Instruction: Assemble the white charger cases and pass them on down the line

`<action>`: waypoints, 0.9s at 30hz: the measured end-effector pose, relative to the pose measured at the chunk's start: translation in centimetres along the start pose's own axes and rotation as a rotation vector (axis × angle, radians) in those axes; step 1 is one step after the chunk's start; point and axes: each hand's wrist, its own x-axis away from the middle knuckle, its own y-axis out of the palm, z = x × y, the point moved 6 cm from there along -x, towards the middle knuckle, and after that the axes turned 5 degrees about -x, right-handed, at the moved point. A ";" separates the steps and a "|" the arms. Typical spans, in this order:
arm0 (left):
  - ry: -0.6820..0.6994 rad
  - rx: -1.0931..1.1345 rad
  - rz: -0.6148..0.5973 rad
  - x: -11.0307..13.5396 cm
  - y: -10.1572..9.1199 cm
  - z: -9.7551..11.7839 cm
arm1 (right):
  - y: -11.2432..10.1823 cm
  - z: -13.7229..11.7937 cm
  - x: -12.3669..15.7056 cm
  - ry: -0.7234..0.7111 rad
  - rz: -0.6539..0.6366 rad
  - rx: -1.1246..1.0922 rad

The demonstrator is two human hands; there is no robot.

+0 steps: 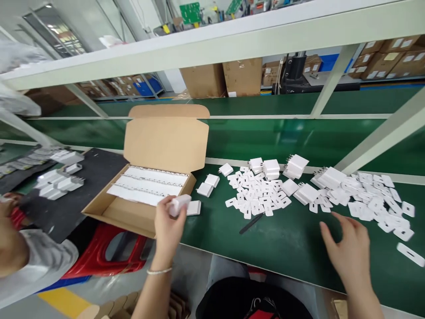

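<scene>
Over the smooth green bench (282,241), left hand (168,228) pinches a rounded white block (180,204), right hand (352,246) spread.

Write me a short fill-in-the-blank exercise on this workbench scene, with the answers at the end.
1. The person's ____ hand holds a white piece.
2. The lid of the cardboard box is ____, not closed.
3. A thin dark item lies on a worktable whose surface is coloured ____.
4. The plastic stool on the left side of the picture is coloured ____.

Missing words: left; open; green; red.
</scene>
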 end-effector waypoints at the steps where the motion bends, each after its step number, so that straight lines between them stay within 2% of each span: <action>1: -0.034 -0.141 0.001 -1.6 -1.1 -1.1 | -0.2 1.5 -0.7 0.028 0.009 0.077; 3: -0.063 -0.344 -0.033 -4.2 -2.8 -2.8 | -0.2 3.8 -1.5 0.074 0.008 0.175; 7: 0.065 -0.578 -0.100 -6.9 -4.0 -4.2 | 1.1 5.9 -1.3 0.173 -0.082 0.230; 11: 0.201 -0.666 -0.223 -7.5 -2.9 -5.0 | 1.5 5.6 -1.0 0.125 -0.055 0.204; 15: 0.289 -0.839 -0.316 -7.5 -0.9 -5.6 | 0.4 5.4 -1.3 -0.002 0.085 0.166; 17: 0.293 -0.873 -0.316 -7.7 -0.3 -5.8 | 0.1 5.5 -1.3 -0.039 0.124 0.175; 19: 0.296 -0.880 -0.314 -7.9 0.1 -6.0 | 0.3 5.7 -1.2 -0.050 0.098 0.183; 23: 0.281 -0.847 -0.312 -8.7 -0.6 -6.2 | 0.9 5.7 -0.9 -0.079 0.052 0.143; 25: 0.265 -0.774 -0.277 -9.0 -1.5 -5.3 | 0.9 5.4 -0.7 -0.105 0.064 0.106; 27: 0.265 -0.695 -0.173 -8.7 -2.3 -3.1 | 0.7 5.3 -0.6 -0.105 0.088 0.089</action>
